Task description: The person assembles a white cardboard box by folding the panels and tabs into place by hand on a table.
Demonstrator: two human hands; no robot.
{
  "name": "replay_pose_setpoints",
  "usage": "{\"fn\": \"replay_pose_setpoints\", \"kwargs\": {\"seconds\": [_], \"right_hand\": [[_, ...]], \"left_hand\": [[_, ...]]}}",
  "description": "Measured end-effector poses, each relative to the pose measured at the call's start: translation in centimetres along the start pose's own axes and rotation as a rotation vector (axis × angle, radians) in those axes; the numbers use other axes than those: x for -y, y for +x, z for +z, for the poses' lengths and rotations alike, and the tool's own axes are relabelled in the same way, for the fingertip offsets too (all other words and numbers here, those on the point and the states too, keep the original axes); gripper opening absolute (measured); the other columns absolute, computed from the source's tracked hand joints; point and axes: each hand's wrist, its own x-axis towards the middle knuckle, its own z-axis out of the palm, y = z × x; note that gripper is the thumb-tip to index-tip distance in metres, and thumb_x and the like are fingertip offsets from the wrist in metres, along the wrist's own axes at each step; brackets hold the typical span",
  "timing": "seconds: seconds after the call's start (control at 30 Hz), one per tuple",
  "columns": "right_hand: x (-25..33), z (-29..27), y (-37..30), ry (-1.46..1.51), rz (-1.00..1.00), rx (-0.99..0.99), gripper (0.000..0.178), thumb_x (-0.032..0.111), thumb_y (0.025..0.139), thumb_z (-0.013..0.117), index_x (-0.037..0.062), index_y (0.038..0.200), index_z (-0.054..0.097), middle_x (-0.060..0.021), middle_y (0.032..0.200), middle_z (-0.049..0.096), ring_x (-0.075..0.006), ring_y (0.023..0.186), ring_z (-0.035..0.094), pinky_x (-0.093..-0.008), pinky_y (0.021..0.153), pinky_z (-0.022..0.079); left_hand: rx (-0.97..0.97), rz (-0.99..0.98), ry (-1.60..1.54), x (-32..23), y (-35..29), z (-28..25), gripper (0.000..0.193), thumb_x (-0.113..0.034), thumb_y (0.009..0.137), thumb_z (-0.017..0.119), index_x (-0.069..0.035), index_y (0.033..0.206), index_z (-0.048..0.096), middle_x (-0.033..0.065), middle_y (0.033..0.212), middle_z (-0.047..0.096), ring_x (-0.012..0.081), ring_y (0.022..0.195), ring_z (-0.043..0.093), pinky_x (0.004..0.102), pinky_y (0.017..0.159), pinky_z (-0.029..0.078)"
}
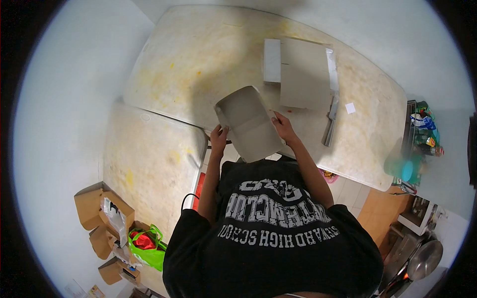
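Observation:
Between my two hands is a grey cardboard box (251, 121), a shallow open one with raised sides, held tilted in front of my body over the table's near edge. My left hand (218, 137) grips its left side, thumb showing at the rim. On the opposite side my right hand (284, 126) is closed on the edge, thumb towards the inside. Beyond the right hand lie flat grey cardboard sheets (304, 74), with a white piece (272, 59) sticking out on their left. A long grey tool like a knife (329, 124) lies right of the right hand.
Two pale, stained tables (169, 64) meet at the left. A small white paper (350, 108) lies near the knife-like tool. At the right edge stand a turquoise cup (406, 171) and a rack (410, 126) with bottles and packets. Cardboard boxes (94, 208) and a green bag (149, 256) sit lower left.

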Motion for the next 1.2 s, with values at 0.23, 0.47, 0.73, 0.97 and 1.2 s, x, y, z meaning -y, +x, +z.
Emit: {"fn": "replay_pose_setpoints", "kwargs": {"seconds": [0.23,0.47,0.73,0.97,1.2], "right_hand": [[0.2,0.1,0.1,-0.105,-0.033,0.003,0.043,0.016,0.099,0.052,-0.0020,0.138,0.051,-0.0174,0.120,0.065,-0.0217,0.105,0.060,-0.0344,0.094,0.046],[0.1,-0.1,0.1,-0.103,-0.043,-0.040,0.040,0.016,0.099,0.053,-0.0029,0.133,0.055,-0.0170,0.111,0.069,-0.0189,0.097,0.062,-0.0326,0.090,0.047],[-0.6,0.1,0.6,-0.148,-0.159,-0.054,0.024,0.017,0.096,0.058,-0.0041,0.106,0.064,-0.0149,0.081,0.066,-0.0162,0.071,0.056,-0.0347,0.068,0.047],[3.0,0.9,-1.7,-0.365,-0.077,-0.322,0.031,0.027,0.086,0.072,-0.0031,0.082,0.062,-0.0143,0.069,0.060,-0.0189,0.062,0.052,-0.0364,0.062,0.045],[0.8,0.0,-1.3,-0.244,-0.175,-0.335,0.030,0.025,0.090,0.069,-0.0044,0.085,0.065,-0.0098,0.066,0.059,-0.0122,0.062,0.052,-0.0324,0.060,0.045]], "left_hand": [[-0.009,0.044,0.082,-0.8,-0.1,-0.2,0.038,-0.023,0.093,0.064,0.003,0.120,0.059,0.0116,0.096,0.071,0.0154,0.074,0.065,0.0283,0.057,0.049],[-0.051,0.187,-0.089,-2.1,0.3,0.8,0.055,-0.012,0.089,0.067,-0.001,0.138,0.044,0.0198,0.134,0.052,0.0287,0.120,0.054,0.0377,0.097,0.046],[-0.177,0.970,0.945,-9.1,1.3,2.7,0.076,-0.020,0.077,0.075,-0.016,0.145,0.041,0.0158,0.149,0.035,0.0374,0.139,0.032,0.0502,0.114,0.027],[0.228,0.920,1.023,-11.0,3.5,5.8,0.037,-0.024,0.083,0.072,-0.028,0.119,0.064,0.0028,0.131,0.053,0.0276,0.120,0.054,0.0483,0.100,0.044],[0.168,0.955,0.991,-10.4,4.2,7.2,0.018,-0.020,0.086,0.068,-0.024,0.103,0.072,0.0026,0.119,0.058,0.0271,0.109,0.059,0.0462,0.090,0.050]]}}
